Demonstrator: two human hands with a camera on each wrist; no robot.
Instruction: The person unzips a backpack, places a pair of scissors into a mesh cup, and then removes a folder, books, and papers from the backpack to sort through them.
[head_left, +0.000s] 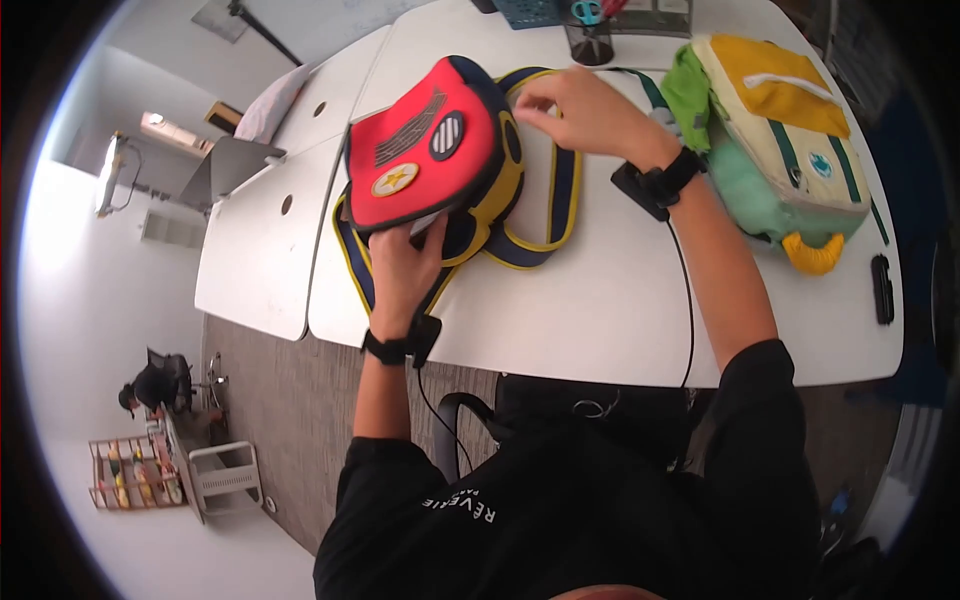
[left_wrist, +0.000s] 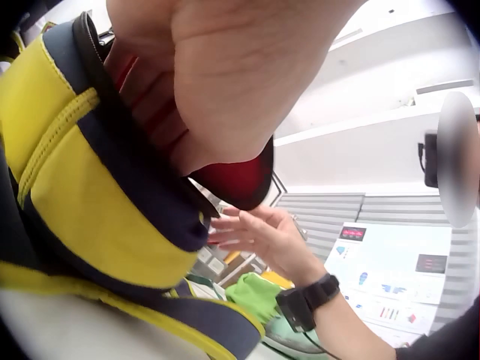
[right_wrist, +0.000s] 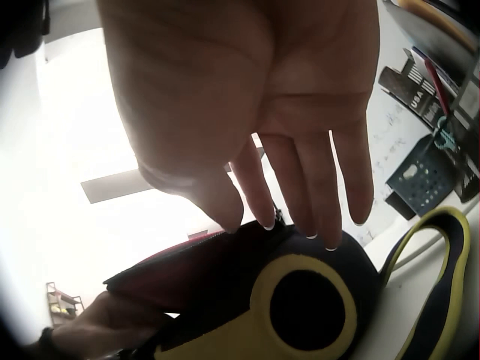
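A small red backpack (head_left: 420, 120) with yellow and navy sides and a star badge (head_left: 395, 180) lies on the table, partly unzipped. My left hand (head_left: 402, 268) reaches into the opening at its near edge, its fingers under the red lid. In the left wrist view those fingers extend past the black zipper edge (left_wrist: 112, 90), their tips hidden inside. My right hand (head_left: 595, 118) hovers by the bag's right side, fingers loosely extended. Its fingertips are close over the zipper pull (right_wrist: 279, 216) in the right wrist view, with nothing gripped.
A cream, green and yellow backpack (head_left: 795, 150) lies on the right of the white table (head_left: 620, 310). Behind are a pen cup (head_left: 590, 42) and a blue basket (head_left: 530, 10). A black case (head_left: 882, 288) lies near the right edge. Navy straps (head_left: 566, 200) loop beside the red bag.
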